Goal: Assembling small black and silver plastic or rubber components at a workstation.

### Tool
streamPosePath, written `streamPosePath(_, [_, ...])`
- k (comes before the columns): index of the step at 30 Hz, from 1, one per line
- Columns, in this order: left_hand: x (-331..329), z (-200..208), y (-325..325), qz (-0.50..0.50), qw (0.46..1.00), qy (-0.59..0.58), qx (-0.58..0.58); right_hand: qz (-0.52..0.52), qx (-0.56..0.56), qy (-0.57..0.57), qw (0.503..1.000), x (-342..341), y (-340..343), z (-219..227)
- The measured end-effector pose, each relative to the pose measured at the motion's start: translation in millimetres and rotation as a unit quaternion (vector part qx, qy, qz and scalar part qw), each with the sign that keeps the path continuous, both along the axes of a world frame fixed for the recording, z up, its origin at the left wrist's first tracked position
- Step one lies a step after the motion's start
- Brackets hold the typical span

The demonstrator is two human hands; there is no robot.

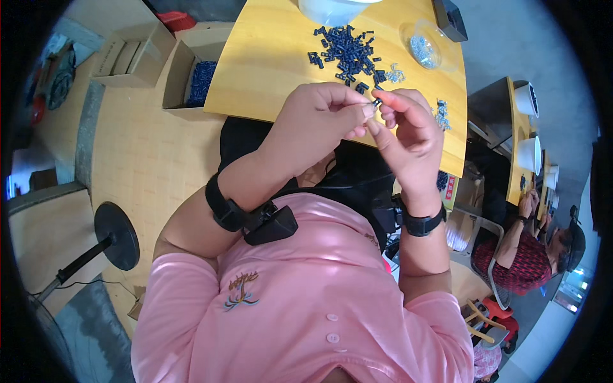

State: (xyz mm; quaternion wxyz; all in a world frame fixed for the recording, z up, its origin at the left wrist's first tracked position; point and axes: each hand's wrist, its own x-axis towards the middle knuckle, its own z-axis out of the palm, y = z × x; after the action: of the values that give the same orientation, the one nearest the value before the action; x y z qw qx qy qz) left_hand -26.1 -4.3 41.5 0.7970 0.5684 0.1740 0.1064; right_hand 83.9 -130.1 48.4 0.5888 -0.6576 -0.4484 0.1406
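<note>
Over the near edge of the wooden table (255,64), both my hands meet at the fingertips. My left hand (319,118) is closed in a pinch, thumb against forefinger. My right hand (412,131) pinches from the other side, its remaining fingers curled. Between them is a small black part (377,102) with a shiny bit at it; the fingertips hide most of its shape. Just beyond lies a loose pile of small black plastic parts (348,54). Small silvery metal pieces (396,74) lie beside that pile, and another metal cluster (442,115) sits right of my right hand.
A white tub (335,11), a clear round dish (437,54) of metal pieces and a dark box (450,20) stand toward the far side. On the floor left is a cardboard box (175,83) with dark blue parts. Another person (520,262) works at a table on the right.
</note>
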Motion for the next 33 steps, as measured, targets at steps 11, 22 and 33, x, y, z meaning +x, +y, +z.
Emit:
streamPosePath(11, [1.5,-9.9,-3.0,-0.024,0.982,-0.016,-0.185,-0.08,-0.014,-0.269,0.96,-6.7,3.5,-5.4])
streamPosePath(22, [-6.6,-14.4,-6.6,-0.015,0.996,-0.011,-0.089,-0.02,-0.008,-0.344,0.939,-9.9,0.0,-7.0])
streamPosePath(33, [-6.7,-25.0,-3.7,-0.017,0.999,0.044,-0.024,0.001,-0.1,-0.407,0.908,-6.4,1.1,-3.2])
